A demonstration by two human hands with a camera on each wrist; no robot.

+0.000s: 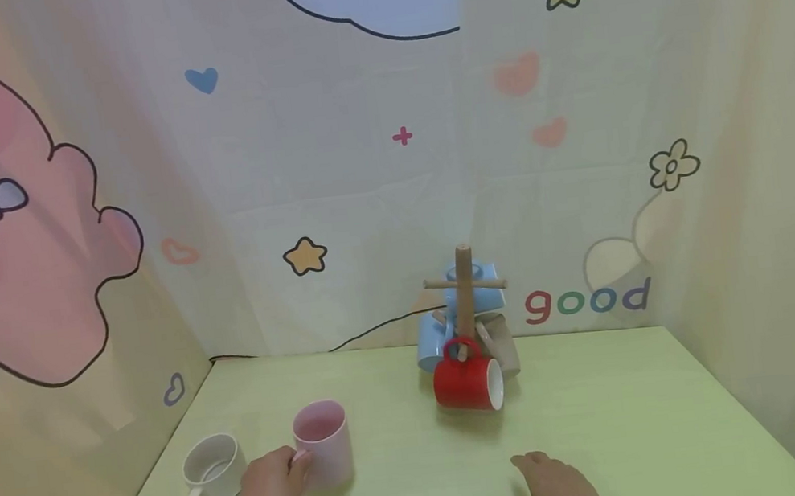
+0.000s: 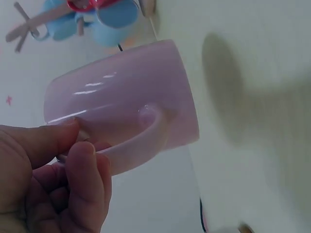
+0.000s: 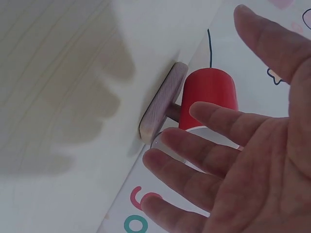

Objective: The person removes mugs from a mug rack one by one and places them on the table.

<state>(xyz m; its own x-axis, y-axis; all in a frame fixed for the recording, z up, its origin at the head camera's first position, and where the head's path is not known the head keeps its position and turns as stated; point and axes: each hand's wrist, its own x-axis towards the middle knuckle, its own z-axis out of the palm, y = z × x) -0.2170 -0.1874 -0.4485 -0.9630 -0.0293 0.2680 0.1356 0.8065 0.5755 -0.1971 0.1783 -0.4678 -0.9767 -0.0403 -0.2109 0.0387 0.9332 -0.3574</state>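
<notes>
My left hand [image 1: 266,492] pinches the handle of a pink mug [image 1: 332,457] between thumb and fingers. In the left wrist view the mug's base is apart from the table, and its shadow falls to one side. My right hand [image 1: 553,486] holds nothing; its fingers are spread over the table at the front. Beyond it stands a wooden mug tree [image 1: 467,305]. A red mug [image 1: 459,384] hangs by its handle from a low front peg. Behind hang an upper blue mug [image 1: 491,296], a lower blue mug [image 1: 429,343] and a greyish-beige mug [image 1: 504,346].
A white mug [image 1: 227,478] stands upright at the left of the pale green table [image 1: 625,410], left of my left hand. Patterned cloth [image 1: 361,179] closes off the back and both sides. In the right wrist view, the tree's wooden base [image 3: 163,104] shows.
</notes>
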